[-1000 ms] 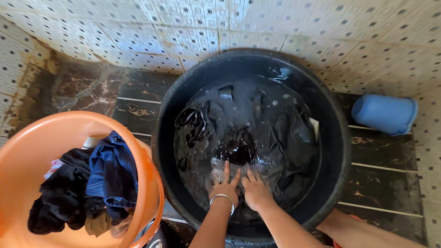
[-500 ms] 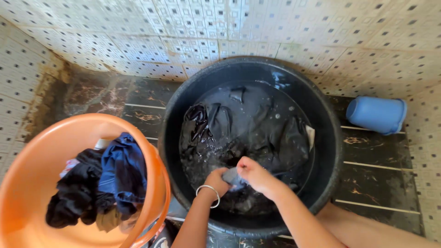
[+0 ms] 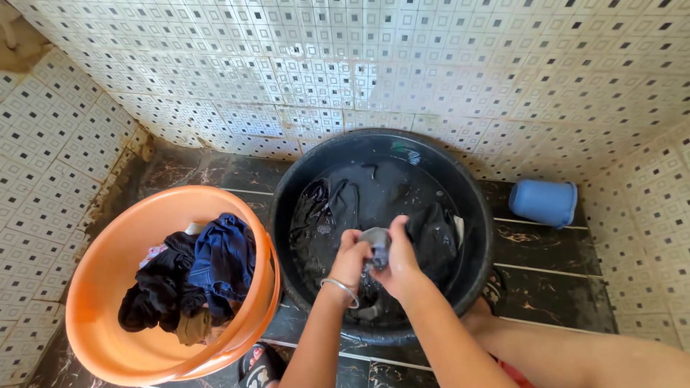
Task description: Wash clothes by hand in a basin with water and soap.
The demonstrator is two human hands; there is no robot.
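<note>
A corner of white wall tiles [image 3: 402,65] with small dark squares closes in a dark, veined stone floor [image 3: 560,266] crossed by pale joints. On that floor, against the back wall, stands a round black tub [image 3: 478,215] holding dark water and soaked black clothes [image 3: 327,205], some of them bunched up on the left side of the water and some on the right. Over the near half of the tub both hands meet above the water. The left hand [image 3: 352,257], with a thin metal bangle [image 3: 340,287] at its wrist, has its fingers curled tight around a wet grey piece of cloth [image 3: 376,241]; the right hand [image 3: 399,264] presses in from the other side, its fingers also closed on the same cloth, so the cloth is pinched between the two and lifted clear of the surface. Darker cloth hangs from beneath the hands down into the water. To the left of the tub, touching or nearly touching its rim, sits an orange basin [image 3: 108,287] with a heap of clothes in it: a blue garment [image 3: 224,259] lies on top, black ones [image 3: 154,291] beside and below it. On the floor to the right of the tub, near the side wall, a blue plastic mug [image 3: 543,202] lies tipped on its side.
</note>
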